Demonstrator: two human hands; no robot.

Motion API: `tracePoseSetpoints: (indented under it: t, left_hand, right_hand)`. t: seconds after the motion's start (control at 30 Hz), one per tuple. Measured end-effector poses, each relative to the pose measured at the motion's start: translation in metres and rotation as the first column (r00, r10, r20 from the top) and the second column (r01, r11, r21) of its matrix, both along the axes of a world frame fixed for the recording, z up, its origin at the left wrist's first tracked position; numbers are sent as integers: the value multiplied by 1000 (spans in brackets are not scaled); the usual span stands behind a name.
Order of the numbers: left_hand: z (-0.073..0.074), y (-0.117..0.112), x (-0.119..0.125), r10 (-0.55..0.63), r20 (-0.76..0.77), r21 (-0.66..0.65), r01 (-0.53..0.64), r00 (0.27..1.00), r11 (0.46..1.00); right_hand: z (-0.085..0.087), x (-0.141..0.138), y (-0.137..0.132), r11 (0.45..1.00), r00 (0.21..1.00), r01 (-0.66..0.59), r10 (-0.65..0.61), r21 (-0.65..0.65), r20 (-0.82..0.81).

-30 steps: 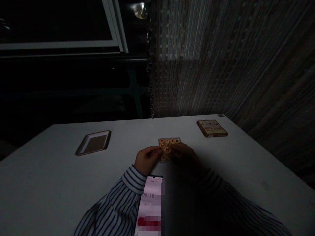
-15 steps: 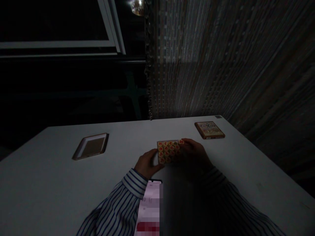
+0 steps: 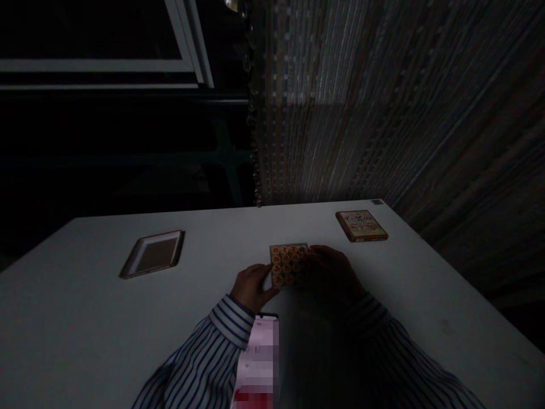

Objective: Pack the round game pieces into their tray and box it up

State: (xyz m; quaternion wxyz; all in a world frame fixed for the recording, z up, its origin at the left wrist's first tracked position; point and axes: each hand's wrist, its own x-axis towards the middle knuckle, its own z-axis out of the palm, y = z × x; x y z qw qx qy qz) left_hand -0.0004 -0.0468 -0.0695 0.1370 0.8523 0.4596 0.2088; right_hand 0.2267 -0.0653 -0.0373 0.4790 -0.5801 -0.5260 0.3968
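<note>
A small square tray of round wooden game pieces with red and dark characters lies on the white table in front of me. My left hand grips its left near edge with curled fingers. My right hand, in deep shadow, rests against the tray's right side with fingers bent over the pieces; I cannot make out whether it pinches a piece. Both arms wear striped sleeves.
An open shallow box half lies at the left. A printed brown box lid lies at the far right near the table edge. A lit phone screen sits close to me. A beaded curtain hangs behind.
My left hand slid from the tray's top to its left near edge. My right hand moved to the tray's right side, uncovering more pieces. The view tilted slightly.
</note>
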Motion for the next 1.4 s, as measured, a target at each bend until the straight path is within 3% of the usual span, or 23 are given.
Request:
tracePoseSetpoints:
  t: [0.53,0.67,0.73,0.83,1.13,1.4]
  left_hand:
    - [2,2,-4,-29,83,-22,31,996,999]
    - [3,2,-4,-25,88,-41,29,996,999]
    - [4,1,-4,-27,107,-46,32,994,998]
    - [7,1,-4,-25,135,-48,32,991,998]
    - [10,2,-4,-38,159,-44,45,987,998]
    - [10,2,-4,-15,159,-51,24,987,998]
  right_hand:
    - [-3,-1,0,999,1000,3,-3,-44,-11]
    - [-8,13,8,991,980,-11,-16,134,198]
    - [-11,20,15,960,952,-124,44,250,303]
    - [-12,28,25,930,896,-202,50,307,441]
    - [4,26,42,909,742,-329,82,255,665]
    - [4,28,48,909,695,-386,175,156,697]
